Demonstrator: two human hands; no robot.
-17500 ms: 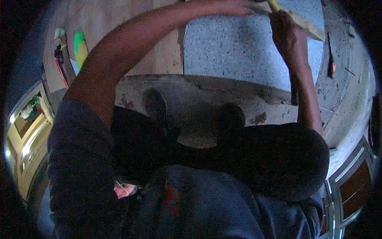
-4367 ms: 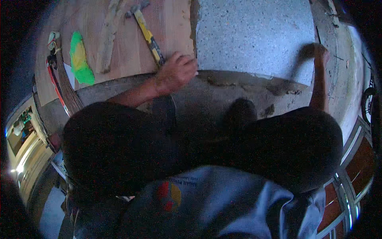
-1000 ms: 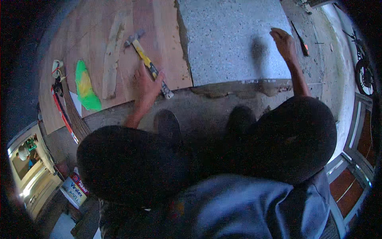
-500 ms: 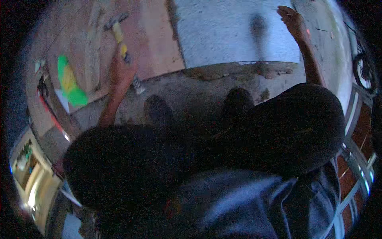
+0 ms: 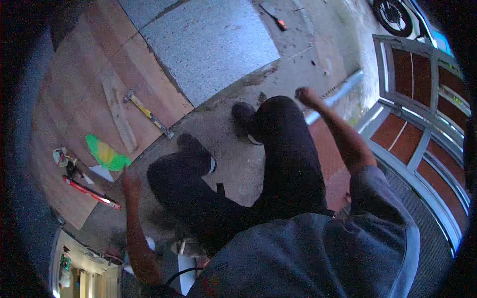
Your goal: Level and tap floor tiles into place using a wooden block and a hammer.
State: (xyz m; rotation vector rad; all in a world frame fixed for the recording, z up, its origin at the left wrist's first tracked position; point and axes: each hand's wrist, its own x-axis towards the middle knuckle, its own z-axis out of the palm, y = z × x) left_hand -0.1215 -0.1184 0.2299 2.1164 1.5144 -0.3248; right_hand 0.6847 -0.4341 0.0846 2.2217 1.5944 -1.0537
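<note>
My left hand (image 5: 131, 183) hangs low on the left, beside the near end of a bright green-and-yellow oblong thing (image 5: 107, 153). Its fingers are smeared, and whether it touches anything is unclear. A hammer (image 5: 149, 113) with a yellow-and-dark handle lies on the brownish tiles, apart from both hands. Past my right knee, my right hand (image 5: 309, 97) is raised with its fingers curled in. Nothing shows sticking out of it. Near the left hand, a long red tool (image 5: 92, 192) rests on the tiles.
A wooden strip (image 5: 119, 111) lies left of the hammer. Speckled grey slabs (image 5: 213, 44) cover the far floor, bordered by rough concrete. Beyond them is a dark tool with an orange end (image 5: 281, 24). A grey-framed panelled gate (image 5: 410, 139) and a spoked wheel (image 5: 392, 17) stand right.
The view has turned rightward. My left hand, earlier over the hammer's handle, is now back beside the green-and-yellow thing, away from it. My right hand has drawn back and its fingers have curled.
</note>
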